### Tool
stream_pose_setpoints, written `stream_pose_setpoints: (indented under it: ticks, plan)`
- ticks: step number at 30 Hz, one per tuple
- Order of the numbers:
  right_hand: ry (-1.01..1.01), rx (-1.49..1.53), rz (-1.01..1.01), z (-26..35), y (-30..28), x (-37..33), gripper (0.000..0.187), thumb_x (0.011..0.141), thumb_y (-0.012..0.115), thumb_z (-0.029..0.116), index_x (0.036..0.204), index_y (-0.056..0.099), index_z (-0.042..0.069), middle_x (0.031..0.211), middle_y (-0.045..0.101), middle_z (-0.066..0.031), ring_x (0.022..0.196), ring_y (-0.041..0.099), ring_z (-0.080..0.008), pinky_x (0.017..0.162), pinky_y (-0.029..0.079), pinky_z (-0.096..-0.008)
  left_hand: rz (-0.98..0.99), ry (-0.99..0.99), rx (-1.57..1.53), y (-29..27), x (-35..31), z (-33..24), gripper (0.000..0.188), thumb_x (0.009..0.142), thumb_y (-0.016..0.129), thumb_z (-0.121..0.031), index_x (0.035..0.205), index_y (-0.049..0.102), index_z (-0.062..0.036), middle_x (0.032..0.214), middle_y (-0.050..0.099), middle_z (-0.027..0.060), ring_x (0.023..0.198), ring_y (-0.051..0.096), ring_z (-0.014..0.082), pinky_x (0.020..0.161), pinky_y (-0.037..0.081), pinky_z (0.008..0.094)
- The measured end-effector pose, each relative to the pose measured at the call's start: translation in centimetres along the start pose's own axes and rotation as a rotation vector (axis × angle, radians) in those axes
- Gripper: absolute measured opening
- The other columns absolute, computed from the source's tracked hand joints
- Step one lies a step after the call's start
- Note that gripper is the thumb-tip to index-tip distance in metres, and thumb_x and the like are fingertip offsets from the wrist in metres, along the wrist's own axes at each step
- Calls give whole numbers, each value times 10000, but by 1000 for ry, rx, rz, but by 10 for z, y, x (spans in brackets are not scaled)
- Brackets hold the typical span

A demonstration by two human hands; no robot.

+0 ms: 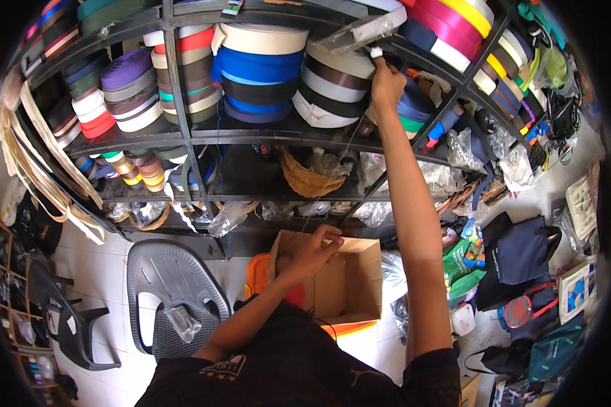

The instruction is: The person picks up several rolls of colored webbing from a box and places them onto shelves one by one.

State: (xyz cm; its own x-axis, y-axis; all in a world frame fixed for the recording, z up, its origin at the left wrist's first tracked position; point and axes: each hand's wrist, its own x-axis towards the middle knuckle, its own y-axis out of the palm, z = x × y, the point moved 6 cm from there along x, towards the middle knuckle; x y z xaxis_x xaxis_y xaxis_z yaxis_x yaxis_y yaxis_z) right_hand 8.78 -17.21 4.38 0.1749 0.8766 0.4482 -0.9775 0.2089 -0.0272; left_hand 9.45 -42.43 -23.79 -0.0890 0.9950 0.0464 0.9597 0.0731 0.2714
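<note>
My right arm is stretched up to the shelf, where my right hand (389, 83) is closed beside a stack of webbing rolls (336, 71) in white, brown, grey and black. A small white thing (376, 51) sticks out at its fingertips; its kind is not clear. A thin pale thread (350, 144) hangs below this hand, and where it ends is hard to see. Lower down, my left hand (313, 252) hovers over an open cardboard box (360, 281) with its fingers curled in. Whatever those fingers hold, if anything, is too small to make out.
A dark metal shelf rack (251, 139) carries more webbing rolls (261, 64), a wicker basket (309, 178) and plastic bags. Left of me stands a grey plastic chair (176, 271) with a clear packet (183, 323) on its seat. Bags (523, 251) lie heaped at right.
</note>
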Motion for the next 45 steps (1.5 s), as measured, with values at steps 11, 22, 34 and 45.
stream_pose_setpoints:
  ticks: [11, 22, 34, 45]
  plan:
    - [-169, 322, 48, -21, -50, -52, 245, 926, 620, 190, 1029, 684, -22, 868, 650, -21, 760, 551, -88, 712, 446, -250, -30, -318, 145, -54, -7, 52, 290, 940, 616, -276, 1136, 594, -63, 941, 650, 44, 785, 632, 113, 645, 507, 256]
    - [556, -301, 295, -344, -255, -384, 228, 887, 554, 160, 966, 731, 40, 747, 684, -46, 640, 616, -126, 575, 478, -275, 223, -645, 625, -99, 25, 257, 314, 903, 597, -305, 1015, 610, -12, 823, 661, 122, 645, 635, 203, 579, 530, 329]
    - [382, -1147, 1005, -394, -245, -514, 389, 845, 605, 409, 1136, 651, 157, 1003, 668, -161, 959, 644, -324, 937, 396, -548, 1189, -528, 1428, -92, -41, 417, 247, 834, 579, -154, 1022, 639, -7, 968, 626, 203, 947, 585, 336, 863, 443, 434]
    - [943, -1189, 1004, -422, -265, -551, 428, 849, 572, 309, 1236, 565, 127, 1229, 579, -140, 1202, 508, -320, 966, 386, -513, 848, -397, 1704, -143, -26, 543, 415, 786, 624, -139, 1163, 601, 31, 1227, 560, 281, 1246, 469, 403, 1119, 280, 487]
